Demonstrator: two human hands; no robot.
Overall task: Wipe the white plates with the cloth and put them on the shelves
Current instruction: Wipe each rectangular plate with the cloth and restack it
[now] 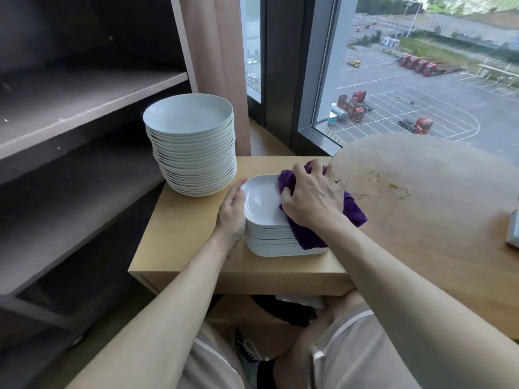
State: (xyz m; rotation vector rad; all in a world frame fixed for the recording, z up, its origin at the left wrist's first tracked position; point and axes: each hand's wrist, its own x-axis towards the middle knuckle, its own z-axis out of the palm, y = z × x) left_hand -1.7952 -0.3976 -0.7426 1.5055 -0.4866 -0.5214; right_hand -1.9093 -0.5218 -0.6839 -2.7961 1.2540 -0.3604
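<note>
My right hand is curled down over the purple cloth, fingers bunching it and pressing it against the right half of the top plate. The cloth spreads out from under my palm: one fold shows above my knuckles at the far edge of the plate, and the rest hangs over the near right corner of the stack of square white plates, covering the rims there.

My left hand is at the opposite side, wrapped around the left edge of the top plate, thumb lying along its rim and fingers curved against the side. So the plate sits between my two hands, its bare left half showing between my left thumb and the cloth.

The square stack rests on a low wooden bench. Behind it and to the left, on the same bench, stands a taller stack of round white plates, apart from my hands. The shelves are to my left, a round table to my right, overlapping the bench's right end.
</note>
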